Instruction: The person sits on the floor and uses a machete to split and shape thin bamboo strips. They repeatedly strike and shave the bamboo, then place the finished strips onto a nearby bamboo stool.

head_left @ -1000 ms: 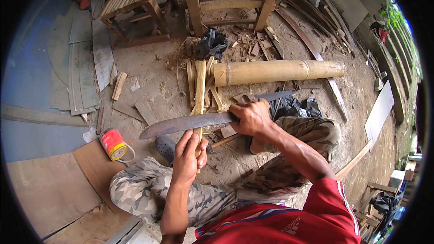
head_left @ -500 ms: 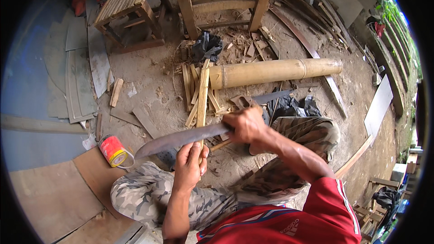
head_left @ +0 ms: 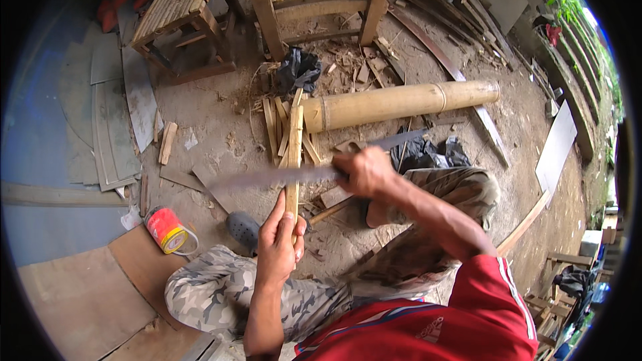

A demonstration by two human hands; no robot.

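the left hand [head_left: 279, 244] is wrapped around the lower end of a narrow bamboo strip [head_left: 293, 160], fingers curled tight and thumb pressed along its side, holding the strip upright so that it points away toward the big bamboo pole [head_left: 401, 102]. the right hand [head_left: 364, 172] is clenched on the handle of a long machete [head_left: 274, 176], whose blurred blade lies across the strip just above the left hand and reaches out to the left of it; whether the edge is biting into the strip cannot be told. the strip's upper end sits among a loose bundle of split slats [head_left: 281, 127] lying against the near end of the pole. behind the pole, a black plastic bag [head_left: 299, 70] rests on wood chips, and beyond that stand two bamboo stools [head_left: 184, 10], one to the left and one straight behind. just in front of the pole's middle, beside the right knee, lies a dark crumpled cloth [head_left: 428, 152]. well to the left of the pole, near the person's left knee in camouflage trousers [head_left: 214, 291], lies a red and yellow can [head_left: 165, 230] on its side, at the edge of brown board sheets [head_left: 80, 301].
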